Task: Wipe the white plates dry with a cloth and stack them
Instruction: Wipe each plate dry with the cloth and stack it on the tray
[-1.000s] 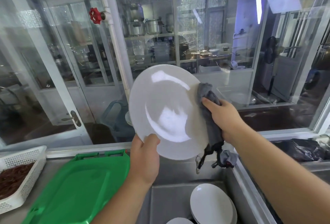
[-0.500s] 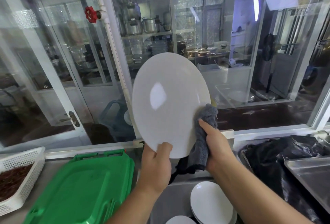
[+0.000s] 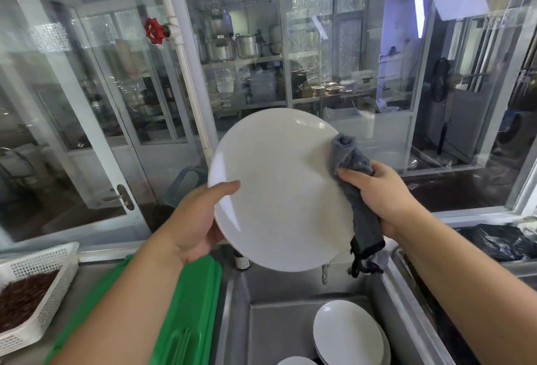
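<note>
A large white plate (image 3: 279, 190) is held up over the sink, tilted toward me. My left hand (image 3: 197, 219) grips its left rim, thumb lying on the face and fingers hidden behind. My right hand (image 3: 380, 193) holds a grey cloth (image 3: 348, 161) pressed against the plate's right edge; the cloth's tail hangs down below the hand. Down in the steel sink (image 3: 279, 324) several white plates (image 3: 348, 335) lean in a stack at the right, and another plate's rim (image 3: 296, 361) shows at the bottom edge.
A green plastic tray (image 3: 191, 312) lies on the counter left of the sink. A white perforated basket (image 3: 43, 286) with dark red contents stands at far left. A black bag (image 3: 499, 242) sits at right. Glass panes, a white pipe and a red valve (image 3: 154, 30) rise behind the sink.
The plate has turned in my hands; my left hand moved from the bottom rim to the left rim. My right hand with the cloth slid up along the right edge.
</note>
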A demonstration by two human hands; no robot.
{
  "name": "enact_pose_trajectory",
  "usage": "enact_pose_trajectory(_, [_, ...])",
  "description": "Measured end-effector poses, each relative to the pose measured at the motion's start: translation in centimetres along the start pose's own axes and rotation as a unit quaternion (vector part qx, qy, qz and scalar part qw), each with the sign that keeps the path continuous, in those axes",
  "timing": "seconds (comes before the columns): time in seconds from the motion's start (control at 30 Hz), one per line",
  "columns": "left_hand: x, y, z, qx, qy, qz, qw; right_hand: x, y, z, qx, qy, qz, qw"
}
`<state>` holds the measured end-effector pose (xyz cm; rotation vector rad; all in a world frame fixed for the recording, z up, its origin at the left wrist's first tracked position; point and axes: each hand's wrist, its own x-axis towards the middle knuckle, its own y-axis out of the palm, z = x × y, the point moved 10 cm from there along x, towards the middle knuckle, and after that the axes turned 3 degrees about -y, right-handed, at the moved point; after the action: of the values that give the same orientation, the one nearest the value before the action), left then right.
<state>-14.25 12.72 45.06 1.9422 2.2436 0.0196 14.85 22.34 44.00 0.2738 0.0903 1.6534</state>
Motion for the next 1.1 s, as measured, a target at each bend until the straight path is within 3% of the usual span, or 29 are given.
enact_pose_trajectory(0.13, [0.1,-0.9,0.4,0.05,0.033,-0.072,0.996,-0.3,-0.1,-0.3,-0.002,0.019,0.003,1.0])
enact_pose_trajectory(0.4, [-0.1,0.6,2.7,-0.069,0.107,-0.133,0.983,-2.0,0.2,-3.2,0.133,0.054,-0.085,0.986])
enact_pose_trajectory(0.53, [-0.8,2.4,3.8,-0.043,0.141,-0.193,0.97,-3.9,2.8,-7.6,0.209,0.103,-0.122,0.965])
enact_pose_trajectory(0.73, [-1.8,4.8,6.3,-0.058,0.147,-0.186,0.97,-5.4,4.5,-10.3,0.287,0.118,-0.122,0.943])
enact_pose_trajectory(0.93, [-0.1,5.8,8.1,-0.105,0.068,-0.068,0.99,-4.5,1.6,-9.3,0.233,0.106,-0.154,0.954])
enact_pose_trajectory(1.1, [0.7,2.6,4.6,-0.127,0.047,-0.052,0.989,-3.8,-0.1,-8.1,0.178,0.062,-0.156,0.97])
